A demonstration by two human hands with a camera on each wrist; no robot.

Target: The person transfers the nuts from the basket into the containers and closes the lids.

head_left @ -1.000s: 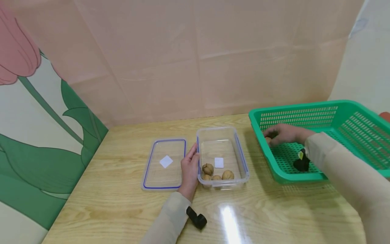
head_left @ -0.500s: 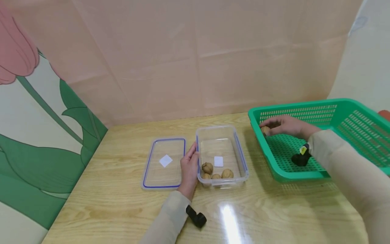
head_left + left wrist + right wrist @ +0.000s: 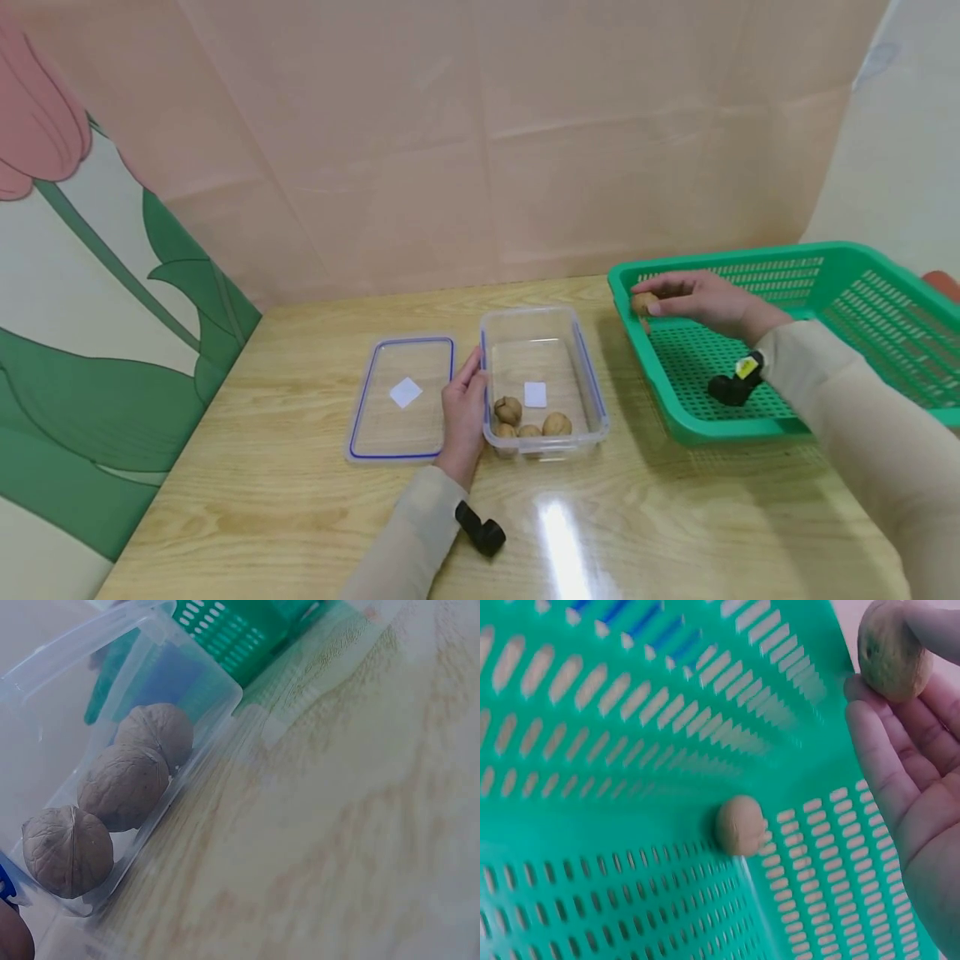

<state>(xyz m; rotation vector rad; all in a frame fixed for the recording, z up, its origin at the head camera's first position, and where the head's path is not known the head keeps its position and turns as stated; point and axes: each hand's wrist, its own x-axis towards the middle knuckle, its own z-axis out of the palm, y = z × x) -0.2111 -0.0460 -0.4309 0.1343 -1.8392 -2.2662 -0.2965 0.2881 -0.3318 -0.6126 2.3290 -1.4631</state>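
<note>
My right hand (image 3: 708,302) pinches a walnut (image 3: 642,303) between thumb and fingertips, raised near the left rim of the green basket (image 3: 731,431). In the right wrist view another walnut (image 3: 740,825) lies in a corner on the basket floor, below the hand. My left hand (image 3: 463,410) rests with straight fingers along the left wall of a clear plastic box (image 3: 592,375). Several walnuts (image 3: 557,424) sit at the near end of that box; the left wrist view shows some of these walnuts (image 3: 124,787) through its wall.
A clear lid (image 3: 384,421) with a blue seal lies flat on the wooden table (image 3: 262,467), left of the box. A pink cover (image 3: 390,167) hangs behind the table. Black wrist cameras (image 3: 483,533) sit on both sleeves.
My right hand has lifted the walnut up from the basket floor towards its left rim. My left hand has stayed at the box.
</note>
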